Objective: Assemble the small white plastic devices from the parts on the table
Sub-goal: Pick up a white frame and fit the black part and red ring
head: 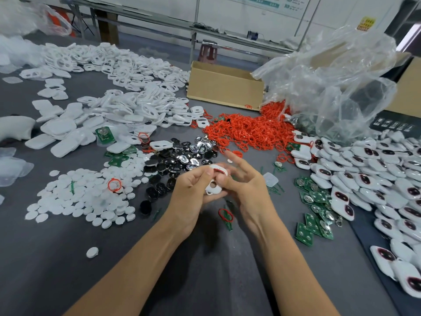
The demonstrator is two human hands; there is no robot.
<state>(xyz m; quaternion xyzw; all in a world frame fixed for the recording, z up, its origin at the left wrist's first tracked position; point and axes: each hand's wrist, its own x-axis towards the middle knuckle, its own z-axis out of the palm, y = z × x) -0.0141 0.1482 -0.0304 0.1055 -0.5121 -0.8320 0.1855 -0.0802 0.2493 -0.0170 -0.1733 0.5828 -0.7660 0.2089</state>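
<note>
A grey table (205, 270) filled the view, its far left side covered by a sprawling heap of white shells (127, 71). A crumpled clear plastic bag (337, 83) rose at the far right, and below it a bank of closed white devices (376, 179) ran down the right edge. A cardboard box (225, 92) stood at the back, with a tangle of red rings (248, 131) spilled in front of it. Nearer lay a spread of white discs (84, 195), a patch of black and silver pieces (173, 160) and green circuit boards (314, 215). Above the table's middle the left hand (191, 195) curled its fingers round one white shell (214, 189), while the right hand (248, 188) pinched it with the thumb, forefinger stretched out. A red ring (218, 171) showed at the shell's top.
</note>
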